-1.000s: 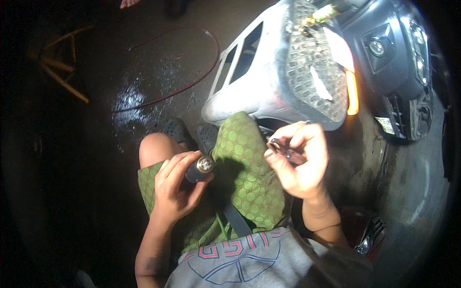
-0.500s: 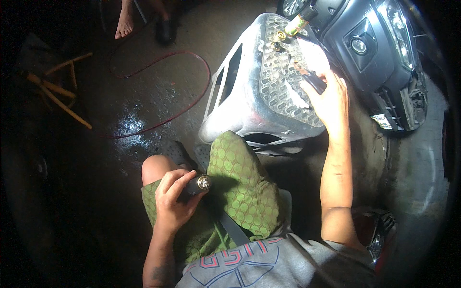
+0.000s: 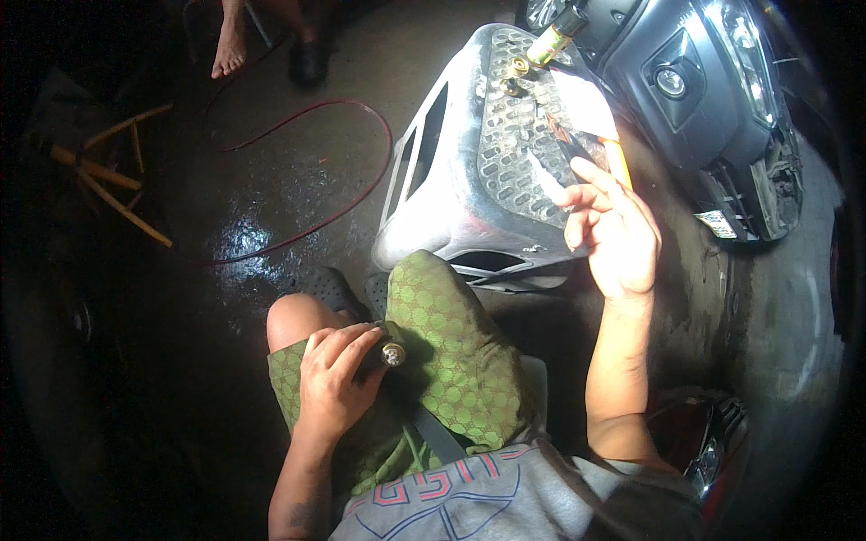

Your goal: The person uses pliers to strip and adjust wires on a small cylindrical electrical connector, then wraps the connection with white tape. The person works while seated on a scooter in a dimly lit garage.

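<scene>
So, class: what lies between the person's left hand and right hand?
In the head view, the green patterned shorts over the raised knee lie between the left hand, holding a small dark cylinder, and the right hand.

Left hand (image 3: 332, 383) curled closed at the lap — right hand (image 3: 615, 236) raised forward, fingers loosely spread.

Green patterned shorts (image 3: 451, 361), grey perforated stool (image 3: 469, 198)

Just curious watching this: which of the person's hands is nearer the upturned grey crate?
Right. The right hand is raised at the crate's near right edge, fingers over its perforated top. The left hand is down on the lap, gripping a small dark tool.
</scene>
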`<control>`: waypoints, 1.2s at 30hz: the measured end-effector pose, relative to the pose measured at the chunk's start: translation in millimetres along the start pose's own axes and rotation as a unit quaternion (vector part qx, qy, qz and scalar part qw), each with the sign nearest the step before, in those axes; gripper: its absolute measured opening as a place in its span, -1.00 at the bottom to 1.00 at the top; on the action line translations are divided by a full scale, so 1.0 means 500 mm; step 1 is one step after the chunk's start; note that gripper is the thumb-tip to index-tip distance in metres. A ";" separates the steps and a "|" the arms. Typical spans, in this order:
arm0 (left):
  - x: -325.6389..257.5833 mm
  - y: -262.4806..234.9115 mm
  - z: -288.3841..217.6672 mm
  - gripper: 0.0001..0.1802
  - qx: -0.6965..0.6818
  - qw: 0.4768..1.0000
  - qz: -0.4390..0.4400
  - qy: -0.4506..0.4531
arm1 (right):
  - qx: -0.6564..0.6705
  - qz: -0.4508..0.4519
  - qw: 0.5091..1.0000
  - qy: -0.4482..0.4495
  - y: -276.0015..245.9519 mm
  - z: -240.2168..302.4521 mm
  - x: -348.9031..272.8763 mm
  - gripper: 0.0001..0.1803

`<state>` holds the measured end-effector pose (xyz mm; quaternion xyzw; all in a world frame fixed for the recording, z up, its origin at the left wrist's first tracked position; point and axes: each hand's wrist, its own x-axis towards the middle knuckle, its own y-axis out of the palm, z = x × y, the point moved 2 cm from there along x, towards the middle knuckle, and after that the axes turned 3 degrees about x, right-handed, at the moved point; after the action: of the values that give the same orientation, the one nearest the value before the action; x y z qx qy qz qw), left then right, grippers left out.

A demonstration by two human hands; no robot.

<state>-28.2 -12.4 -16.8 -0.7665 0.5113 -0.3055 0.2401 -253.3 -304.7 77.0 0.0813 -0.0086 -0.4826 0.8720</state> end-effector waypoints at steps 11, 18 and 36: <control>0.021 -0.019 -0.021 -0.44 0.103 0.994 0.009 -0.046 | -0.523 -0.094 0.807 -0.258 0.049 -0.019 0.027 -0.70; 0.040 -0.022 -0.006 -0.44 0.085 0.994 0.025 -0.062 | -0.532 -0.089 0.816 -0.207 0.049 -0.049 0.069 -0.71; 0.035 -0.048 -0.023 -0.32 0.028 0.998 0.029 -0.047 | -0.245 0.249 0.918 -0.190 0.194 -0.132 -0.115 -0.83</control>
<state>-16.0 -20.5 11.3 -0.7578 0.5130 -0.2763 0.2937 -196.3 -196.6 30.2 -0.2325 -0.0752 -0.2434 0.9386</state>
